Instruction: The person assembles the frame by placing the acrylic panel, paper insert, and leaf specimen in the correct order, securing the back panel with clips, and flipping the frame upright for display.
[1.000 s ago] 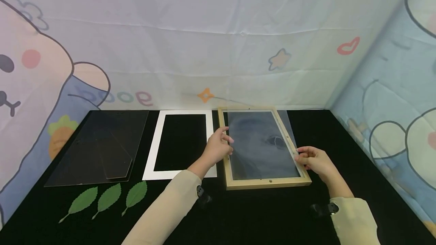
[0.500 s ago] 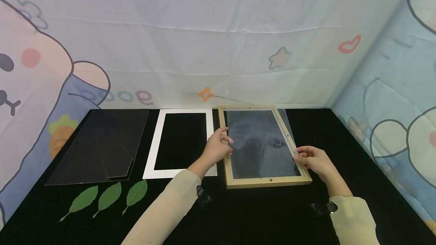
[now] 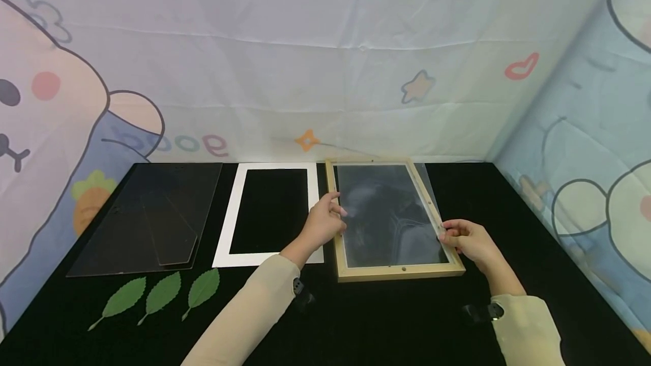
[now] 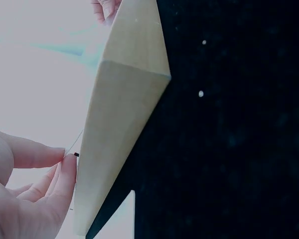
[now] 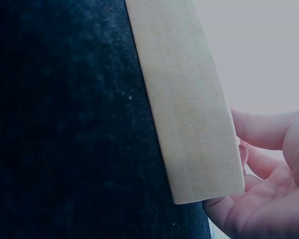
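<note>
A clear sheet (image 3: 378,219), shiny with shifting reflections, lies over the opening of a pale wooden picture frame (image 3: 402,273). Its far right part shows past the frame's right rail. My left hand (image 3: 325,216) is at the left rail; in the left wrist view the thumb and a finger (image 4: 67,172) pinch the sheet's thin edge just above the wood. On the opposite side my right hand (image 3: 468,240) pinches the sheet's edge at the right rail. Seen from the right wrist, the thumb (image 5: 261,129) is beside the frame's wooden side (image 5: 189,109), which hides part of the fingers.
Left of the frame lies a white mat board (image 3: 269,260) with a rectangular opening. Farther left is a dark backing board (image 3: 122,225) with a stand leg. Several green leaves (image 3: 124,297) lie in front of it on the black tablecloth (image 3: 386,326). A printed curtain (image 3: 356,72) hangs behind.
The clear sheet has shifted slightly left over the frame, and less of it shows past the right rail. Its reflections have changed. Both hands stay nearly in place.
</note>
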`<action>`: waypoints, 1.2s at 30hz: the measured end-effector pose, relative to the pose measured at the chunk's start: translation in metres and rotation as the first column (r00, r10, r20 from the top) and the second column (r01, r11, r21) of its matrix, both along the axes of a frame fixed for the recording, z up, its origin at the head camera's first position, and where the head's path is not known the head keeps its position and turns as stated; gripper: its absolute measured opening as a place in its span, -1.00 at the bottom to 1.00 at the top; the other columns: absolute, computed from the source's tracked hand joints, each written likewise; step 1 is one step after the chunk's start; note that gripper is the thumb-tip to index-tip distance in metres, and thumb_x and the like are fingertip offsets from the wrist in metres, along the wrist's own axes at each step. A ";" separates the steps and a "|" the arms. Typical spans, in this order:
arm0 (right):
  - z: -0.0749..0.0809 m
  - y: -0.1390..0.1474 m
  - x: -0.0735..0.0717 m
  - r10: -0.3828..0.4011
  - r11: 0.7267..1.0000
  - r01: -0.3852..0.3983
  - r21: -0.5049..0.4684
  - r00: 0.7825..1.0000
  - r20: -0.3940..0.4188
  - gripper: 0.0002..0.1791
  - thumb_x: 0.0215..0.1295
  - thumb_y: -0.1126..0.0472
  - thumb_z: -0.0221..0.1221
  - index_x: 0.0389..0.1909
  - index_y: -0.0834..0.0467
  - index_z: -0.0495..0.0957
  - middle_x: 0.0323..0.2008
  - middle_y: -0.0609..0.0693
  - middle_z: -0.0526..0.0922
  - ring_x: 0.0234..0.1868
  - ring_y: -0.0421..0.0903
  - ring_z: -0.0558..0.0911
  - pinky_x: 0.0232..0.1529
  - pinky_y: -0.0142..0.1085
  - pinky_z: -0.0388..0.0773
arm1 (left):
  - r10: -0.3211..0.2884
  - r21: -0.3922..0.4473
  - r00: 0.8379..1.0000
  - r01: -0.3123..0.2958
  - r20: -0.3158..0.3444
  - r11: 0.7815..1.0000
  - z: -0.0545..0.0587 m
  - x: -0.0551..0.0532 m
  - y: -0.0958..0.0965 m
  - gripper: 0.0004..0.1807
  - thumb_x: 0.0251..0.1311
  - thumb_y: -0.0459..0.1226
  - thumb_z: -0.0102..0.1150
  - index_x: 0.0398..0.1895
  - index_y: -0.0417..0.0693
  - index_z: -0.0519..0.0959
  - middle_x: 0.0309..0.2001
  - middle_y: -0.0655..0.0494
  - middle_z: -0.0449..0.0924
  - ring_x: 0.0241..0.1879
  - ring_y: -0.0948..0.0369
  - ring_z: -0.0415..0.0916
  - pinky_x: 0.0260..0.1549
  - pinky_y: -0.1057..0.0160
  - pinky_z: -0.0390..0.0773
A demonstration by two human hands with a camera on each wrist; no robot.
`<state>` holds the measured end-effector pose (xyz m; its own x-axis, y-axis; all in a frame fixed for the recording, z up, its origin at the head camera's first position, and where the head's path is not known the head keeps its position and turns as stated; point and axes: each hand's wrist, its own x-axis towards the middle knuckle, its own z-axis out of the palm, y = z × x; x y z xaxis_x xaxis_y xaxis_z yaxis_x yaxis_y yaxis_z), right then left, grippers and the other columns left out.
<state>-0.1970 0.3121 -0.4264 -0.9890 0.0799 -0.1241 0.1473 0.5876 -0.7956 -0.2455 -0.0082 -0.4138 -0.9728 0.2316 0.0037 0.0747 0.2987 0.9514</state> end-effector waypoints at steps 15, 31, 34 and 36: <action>0.001 -0.003 0.003 -0.010 1.000 0.010 0.005 1.000 0.002 -0.56 0.29 0.22 0.21 0.10 0.39 0.43 -0.31 0.06 0.56 -0.30 -0.08 0.50 -0.37 -0.29 0.47 | -0.006 -0.124 1.000 0.008 0.018 0.992 -0.002 -0.003 -0.002 -0.13 0.00 -0.53 0.24 0.44 -0.33 0.12 -0.15 -0.05 0.62 -0.06 0.01 0.55 -0.12 0.12 0.59; -0.001 -0.002 0.004 -0.007 1.000 0.007 0.004 1.000 -0.002 -0.55 0.27 0.21 0.23 0.09 0.38 0.43 -0.32 0.05 0.55 -0.30 -0.08 0.50 -0.36 -0.29 0.49 | -0.029 -0.085 0.999 0.031 0.025 0.996 -0.008 -0.003 -0.004 -0.28 0.03 -0.53 0.21 0.35 -0.35 0.27 -0.14 -0.10 0.58 -0.09 0.01 0.56 -0.04 0.07 0.58; -0.002 -0.001 0.004 -0.004 1.000 0.004 -0.001 1.000 -0.006 -0.55 0.27 0.21 0.23 0.09 0.39 0.43 -0.32 0.05 0.55 -0.30 -0.09 0.50 -0.36 -0.29 0.49 | -0.021 -0.086 0.999 0.023 0.033 0.996 -0.009 -0.003 -0.004 -0.29 0.02 -0.53 0.23 0.33 -0.31 0.30 -0.08 -0.13 0.53 -0.07 0.00 0.52 -0.05 0.08 0.58; -0.002 -0.001 0.005 -0.003 1.000 0.003 -0.007 1.000 -0.007 -0.55 0.28 0.22 0.22 0.10 0.39 0.43 -0.32 0.05 0.55 -0.31 -0.10 0.50 -0.37 -0.29 0.49 | -0.017 -0.090 0.999 0.020 0.034 0.996 -0.009 -0.004 -0.004 -0.28 0.00 -0.54 0.24 0.33 -0.30 0.32 -0.04 -0.14 0.49 -0.07 0.01 0.48 -0.09 0.10 0.58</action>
<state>-0.1924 0.3112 -0.4284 -0.9897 0.0819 -0.1174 0.1431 0.5814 -0.8009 -0.2497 -0.0126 -0.4229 -0.9675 0.2478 -0.0502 0.0501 0.3827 0.9225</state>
